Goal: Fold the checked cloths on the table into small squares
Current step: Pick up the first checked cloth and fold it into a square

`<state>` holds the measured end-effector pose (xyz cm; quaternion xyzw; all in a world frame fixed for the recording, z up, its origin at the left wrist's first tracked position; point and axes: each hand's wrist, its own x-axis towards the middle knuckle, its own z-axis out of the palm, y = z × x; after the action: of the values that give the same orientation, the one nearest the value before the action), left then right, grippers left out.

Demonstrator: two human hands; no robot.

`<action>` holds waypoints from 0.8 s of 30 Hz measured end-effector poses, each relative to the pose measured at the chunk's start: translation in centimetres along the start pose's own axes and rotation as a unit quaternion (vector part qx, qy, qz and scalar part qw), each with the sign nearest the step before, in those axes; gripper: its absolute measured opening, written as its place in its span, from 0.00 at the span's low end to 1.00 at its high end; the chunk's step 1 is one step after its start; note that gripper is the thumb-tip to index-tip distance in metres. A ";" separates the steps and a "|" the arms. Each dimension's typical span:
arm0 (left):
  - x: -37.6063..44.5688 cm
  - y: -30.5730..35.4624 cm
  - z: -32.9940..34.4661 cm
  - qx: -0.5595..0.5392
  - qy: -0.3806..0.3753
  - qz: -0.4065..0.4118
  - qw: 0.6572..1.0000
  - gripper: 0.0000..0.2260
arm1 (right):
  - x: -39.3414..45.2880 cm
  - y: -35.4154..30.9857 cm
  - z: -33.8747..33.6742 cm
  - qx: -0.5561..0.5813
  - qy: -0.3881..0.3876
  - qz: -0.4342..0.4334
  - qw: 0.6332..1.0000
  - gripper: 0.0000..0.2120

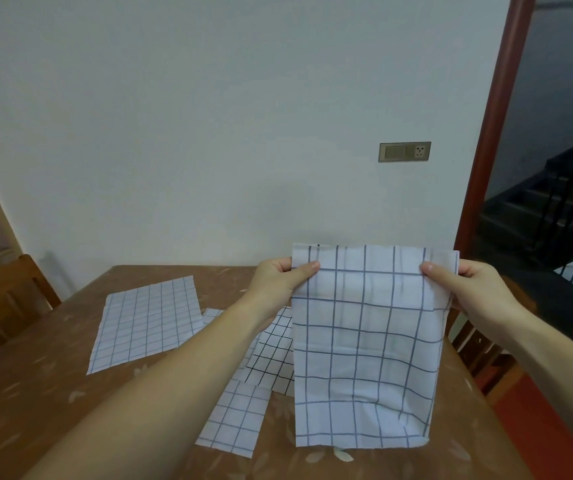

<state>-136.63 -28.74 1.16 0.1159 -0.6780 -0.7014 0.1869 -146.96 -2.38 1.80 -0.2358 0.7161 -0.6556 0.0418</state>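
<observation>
Now, table: brown wooden table with a pale leaf pattern [35,393] bears the cloths not in hand.
Held cloth: white cloth with wide blue checks [364,358] hangs doubled above the table's near right, bottom edge slack.
Spare cloths: flat blue-checked white cloth [146,323] lies far left; black-checked white cloth [271,355] and another blue-checked one [236,417] overlap at centre.
Hands: left hand [278,282] and right hand [475,289] each pinch a top corner.
Advice: match corners, keep the top taut, lay it flat before creasing.
</observation>
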 end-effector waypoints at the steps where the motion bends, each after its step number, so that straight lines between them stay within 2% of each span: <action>1: 0.0 0.0 0.0 0.005 0.000 0.001 1.000 0.09 | 0.0 0.0 0.0 -0.004 0.000 0.003 1.000 0.13; 5: 0.0 0.2 -0.2 -0.013 0.000 0.007 1.000 0.10 | 0.1 -0.1 -0.1 -0.018 0.003 0.000 1.000 0.23; 8: -0.2 0.0 -0.3 -0.027 -0.035 -0.009 0.999 0.11 | 0.3 -0.8 0.4 0.005 0.030 -0.004 1.000 0.20; 11: -0.7 -1.2 -0.4 0.070 -0.111 -0.030 0.991 0.08 | 0.6 -1.7 0.7 0.027 0.048 0.013 0.998 0.18; 13: -0.9 -2.0 -0.3 0.073 -0.116 -0.034 0.990 0.07 | 0.6 -1.8 0.5 0.066 0.048 0.033 0.996 0.17; 15: -0.8 -2.1 -0.2 0.029 -0.090 -0.030 0.995 0.06 | 0.4 -1.2 -0.1 0.082 -0.009 0.064 0.995 0.20; 18: -0.2 -1.9 -0.3 -0.022 -0.051 -0.027 0.998 0.06 | -1.0 0.7 0.2 -0.022 -0.171 0.099 0.980 0.15; 19: -0.1 -1.8 -0.5 -0.033 -0.043 -0.030 0.998 0.06 | -1.2 1.6 0.3 -0.042 -0.187 0.102 0.976 0.20; 20: 0.0 -1.6 -0.6 -0.046 -0.038 -0.034 0.998 0.07 | -1.5 1.9 0.5 -0.054 -0.193 0.103 0.974 0.23; 22: 0.0 -1.6 -1.1 -0.074 -0.055 -0.063 0.994 0.10 | -1.5 2.2 0.6 -0.021 -0.177 0.102 0.979 0.13; 23: 0.0 -1.7 -1.4 -0.076 -0.080 -0.087 0.990 0.11 | -1.1 2.4 0.5 0.013 -0.152 0.107 0.982 0.12; 24: -0.1 -1.9 -1.7 -0.057 -0.109 -0.109 0.986 0.13 | -0.7 2.6 0.3 0.043 -0.122 0.119 0.984 0.17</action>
<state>-136.04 -30.23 -0.85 0.1009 -0.6364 -0.7636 0.0404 -146.96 -2.37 -0.87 -0.2257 0.6998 -0.6422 0.2165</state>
